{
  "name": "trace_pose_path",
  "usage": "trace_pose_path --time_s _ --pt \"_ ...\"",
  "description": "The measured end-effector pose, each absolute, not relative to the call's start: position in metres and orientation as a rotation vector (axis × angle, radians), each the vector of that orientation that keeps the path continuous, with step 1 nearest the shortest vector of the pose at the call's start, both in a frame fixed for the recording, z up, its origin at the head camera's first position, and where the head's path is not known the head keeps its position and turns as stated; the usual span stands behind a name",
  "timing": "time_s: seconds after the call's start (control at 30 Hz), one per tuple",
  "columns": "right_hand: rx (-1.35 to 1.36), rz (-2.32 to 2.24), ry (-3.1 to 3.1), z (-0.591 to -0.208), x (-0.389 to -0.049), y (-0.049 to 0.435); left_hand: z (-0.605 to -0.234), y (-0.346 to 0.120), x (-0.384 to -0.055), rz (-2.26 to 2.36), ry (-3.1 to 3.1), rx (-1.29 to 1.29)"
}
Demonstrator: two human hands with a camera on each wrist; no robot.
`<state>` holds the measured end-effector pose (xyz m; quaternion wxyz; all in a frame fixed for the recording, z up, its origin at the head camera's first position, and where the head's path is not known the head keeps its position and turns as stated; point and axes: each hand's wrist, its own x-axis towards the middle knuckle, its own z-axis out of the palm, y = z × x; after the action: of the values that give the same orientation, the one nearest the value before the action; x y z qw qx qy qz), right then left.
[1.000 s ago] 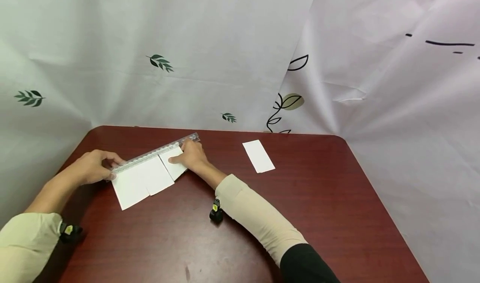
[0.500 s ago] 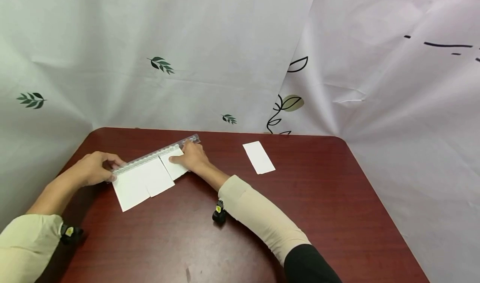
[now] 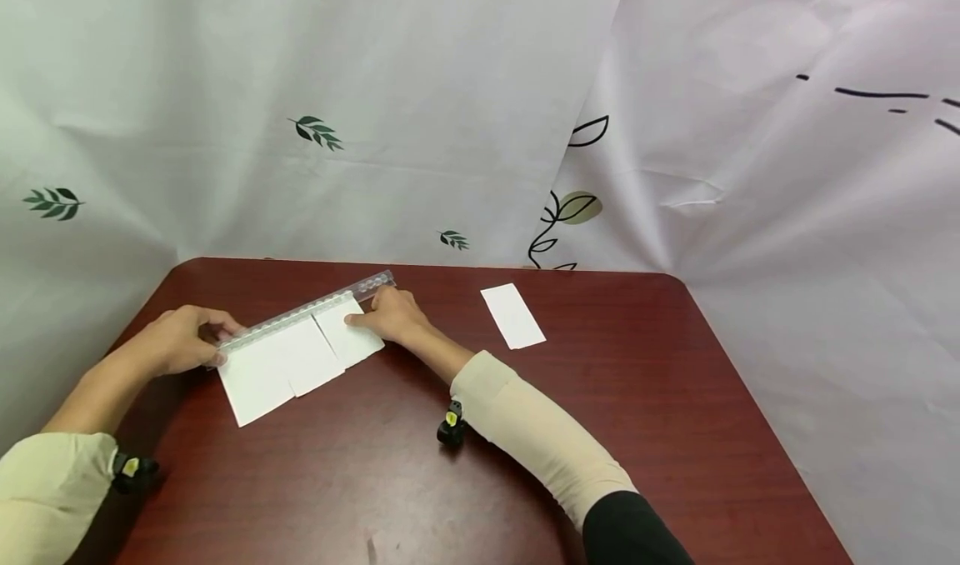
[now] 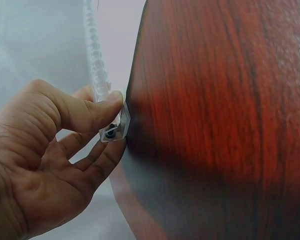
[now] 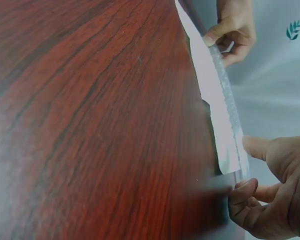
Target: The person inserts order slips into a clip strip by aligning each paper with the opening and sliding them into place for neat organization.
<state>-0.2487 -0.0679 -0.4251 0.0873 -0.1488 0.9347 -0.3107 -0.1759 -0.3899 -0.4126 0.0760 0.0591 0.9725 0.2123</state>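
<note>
A clear plastic strip (image 3: 300, 311) with a row of round shapes slants across the far left of the table. White cards hang side by side along its near edge: a left card (image 3: 255, 382), a middle card (image 3: 315, 361) and a right card (image 3: 352, 340). My left hand (image 3: 180, 337) pinches the strip's left end between thumb and fingers; in the left wrist view, the thumb (image 4: 107, 107) lies on that end piece. At the strip's right end, my right hand (image 3: 390, 311) grips with curled fingers, its thumb by the right card's edge.
A separate white card (image 3: 513, 316) lies on the red-brown table (image 3: 615, 432), right of the strip. Behind the table hangs a pale curtain (image 3: 420, 115) printed with leaves. Each forearm wears a light sleeve and a small black camera.
My right hand has shifted slightly right along the strip, so more of the right card shows. The left hand keeps its hold. The whole view has drifted a little.
</note>
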Motion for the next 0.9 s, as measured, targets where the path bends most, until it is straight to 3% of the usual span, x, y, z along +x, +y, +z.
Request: trace_pose_path --time_s 0.43,0.9 --pt "-0.454 -0.872 2.808 -0.416 -0.245 -0.029 -0.413 -0.387 -0.174 0.600 2.938 0.193" --pt "-0.463 -0.901 2.818 -0.418 -0.248 0.011 -0.416 -0.387 -0.170 0.490 3.021 0.413"
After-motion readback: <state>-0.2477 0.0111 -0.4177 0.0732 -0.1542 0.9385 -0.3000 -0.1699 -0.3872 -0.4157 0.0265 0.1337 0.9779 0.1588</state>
